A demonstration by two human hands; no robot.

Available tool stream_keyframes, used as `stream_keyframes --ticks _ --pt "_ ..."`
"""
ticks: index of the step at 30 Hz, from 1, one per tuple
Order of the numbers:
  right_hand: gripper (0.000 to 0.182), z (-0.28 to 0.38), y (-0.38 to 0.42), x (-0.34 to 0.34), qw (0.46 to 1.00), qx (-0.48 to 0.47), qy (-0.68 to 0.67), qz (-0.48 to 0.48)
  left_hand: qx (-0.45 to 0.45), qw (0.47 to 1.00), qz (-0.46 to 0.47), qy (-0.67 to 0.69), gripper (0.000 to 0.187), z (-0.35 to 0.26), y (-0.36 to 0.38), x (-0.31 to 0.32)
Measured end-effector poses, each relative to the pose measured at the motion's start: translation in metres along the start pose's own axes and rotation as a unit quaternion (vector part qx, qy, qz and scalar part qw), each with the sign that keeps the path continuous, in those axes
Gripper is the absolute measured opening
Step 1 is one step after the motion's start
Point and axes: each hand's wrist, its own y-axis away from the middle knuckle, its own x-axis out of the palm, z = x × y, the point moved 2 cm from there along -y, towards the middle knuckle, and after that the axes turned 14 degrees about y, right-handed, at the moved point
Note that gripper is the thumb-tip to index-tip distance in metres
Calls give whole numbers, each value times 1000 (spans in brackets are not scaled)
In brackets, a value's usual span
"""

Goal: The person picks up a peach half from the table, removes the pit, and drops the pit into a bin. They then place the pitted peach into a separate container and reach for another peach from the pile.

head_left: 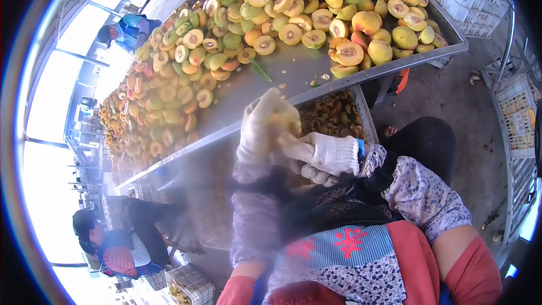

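Note:
In a white knit glove, my left hand (262,127) is closed at the metal table's front edge, around a blurred yellowish piece of fruit (276,120). My right hand (330,155), gloved too, meets it from the right with curled fingers. What the right fingers grip is hidden by the gloves and blur. Beyond both hands, a large heap of peaches (265,45) covers much of the metal table (248,87). Many are halved, with the stones showing. Below the table edge, next to my hands, sits a crate (367,116) with brown peach stones (333,114) in it.
A person (127,31) stands at the far left of the heap; another (113,243) sits at the lower left, near a crate (191,285). White crates (463,0) are stacked at the upper right. A metal rack with crates (516,113) stands at the right.

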Motion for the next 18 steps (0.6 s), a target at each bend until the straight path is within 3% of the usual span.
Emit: stream_keyframes --ticks 1,3,5,6,7,8,9,13,15,17,18 --pt "54 -2 -2 -1 1000 1 0 0 -27 993 -11 -117 40 -2 0 -1" --pt "55 -7 -9 -5 991 2 127 -43 -37 996 -13 -77 38 6 2 -5" --pt "55 -9 -10 -6 987 -33 147 -57 -3 997 -10 70 36 18 5 -5" --pt "54 -10 -10 -6 981 -68 167 -70 -3 997 -12 71 36 25 6 -3" --pt "54 -14 -12 -4 981 -68 167 -69 48 986 -32 155 33 30 6 0" --pt "51 -16 -15 -2 980 -131 136 -63 99 965 -51 238 30 31 6 0" --pt "47 -12 -13 -1 974 -193 106 -57 100 965 -49 238 30 30 4 1" --pt "38 -6 -10 2 974 -109 174 -92 85 914 -25 395 22 14 0 -10" --pt "33 -15 -13 -5 873 -158 415 -201 114 929 -63 346 23 -1 4 -20" --pt "36 0 -2 -9 851 -65 489 -181 110 935 -37 334 24 -15 18 -35" --pt "36 -1 -2 -12 835 -51 511 -195 146 949 -128 248 25 -23 32 -41"
